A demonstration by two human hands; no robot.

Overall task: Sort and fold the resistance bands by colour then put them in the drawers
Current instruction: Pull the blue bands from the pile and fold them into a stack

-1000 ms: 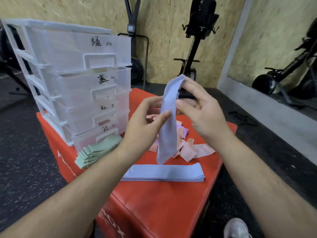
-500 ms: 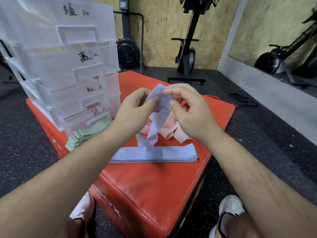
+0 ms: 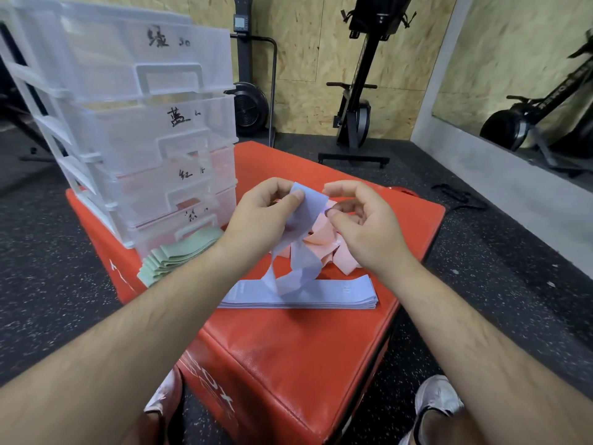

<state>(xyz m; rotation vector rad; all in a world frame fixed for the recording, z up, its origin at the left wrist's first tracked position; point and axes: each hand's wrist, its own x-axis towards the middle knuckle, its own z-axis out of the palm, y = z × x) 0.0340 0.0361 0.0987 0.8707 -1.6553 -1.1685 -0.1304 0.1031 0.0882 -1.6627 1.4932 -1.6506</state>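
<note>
My left hand (image 3: 260, 216) pinches the top end of a light blue band (image 3: 305, 248) that hangs down in loose bends onto a flat stack of blue bands (image 3: 337, 297). My right hand (image 3: 365, 229) is beside the band's upper right edge with its fingers curled. Its thumb is at that edge, but I cannot tell whether it grips. A loose heap of pink bands (image 3: 324, 236) lies behind the hands. Folded green bands (image 3: 179, 255) are stacked in front of the clear drawer unit (image 3: 144, 123), whose drawers are closed and carry handwritten labels.
Everything sits on a red padded box (image 3: 288, 354) on dark rubber floor. Upright gym machines (image 3: 356, 123) stand by the wooden wall behind. My shoes (image 3: 436, 399) are at the box's near side.
The hands lowered the blue band from held high to just above the blue stack. Its lower end now rests on the stack, and my right hand has opened away from its top.
</note>
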